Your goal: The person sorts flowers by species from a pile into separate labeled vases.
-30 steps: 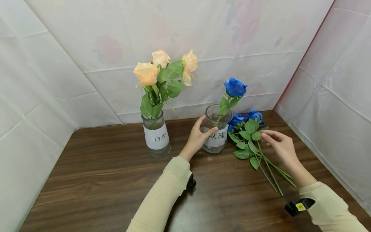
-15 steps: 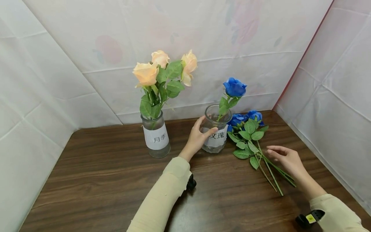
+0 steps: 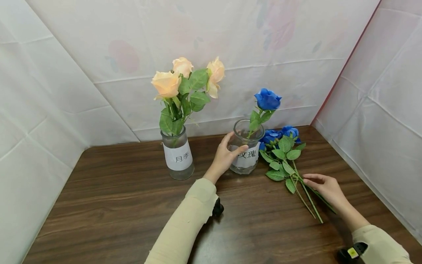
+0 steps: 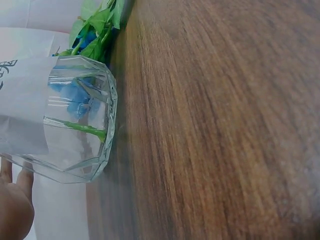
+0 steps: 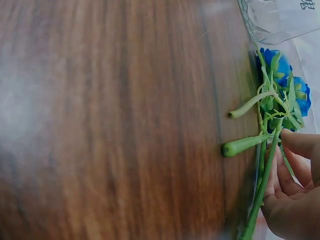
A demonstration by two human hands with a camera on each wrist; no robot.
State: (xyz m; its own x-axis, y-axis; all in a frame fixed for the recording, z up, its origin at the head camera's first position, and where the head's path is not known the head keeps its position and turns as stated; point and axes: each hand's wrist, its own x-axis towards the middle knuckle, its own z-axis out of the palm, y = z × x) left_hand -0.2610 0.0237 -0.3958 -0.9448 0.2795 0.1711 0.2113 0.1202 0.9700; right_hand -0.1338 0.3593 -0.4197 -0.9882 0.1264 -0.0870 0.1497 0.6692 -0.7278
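My left hand (image 3: 225, 157) grips a glass vase (image 3: 242, 169) by its left side, thumb on the front beside a white label with dark characters. One blue rose (image 3: 267, 99) stands tilted in this vase; its stem end (image 4: 87, 129) shows through the glass in the left wrist view. Right of the vase, several blue roses (image 3: 271, 135) lie on the table, stems toward the front right. My right hand (image 3: 328, 187) is at these stems, thumb and fingertips pinching one green stem (image 5: 270, 170). The contact is partly hidden by the fingers.
A taller glass vase (image 3: 179, 172) with a white label stands to the left, holding peach roses (image 3: 166, 84). The brown wooden table (image 3: 108, 205) meets white cloth walls (image 3: 99, 110) at the back and sides.
My right hand has drawn back from the leaves toward the front, then closed its fingertips at the stems. My left hand and the vase have stayed still.
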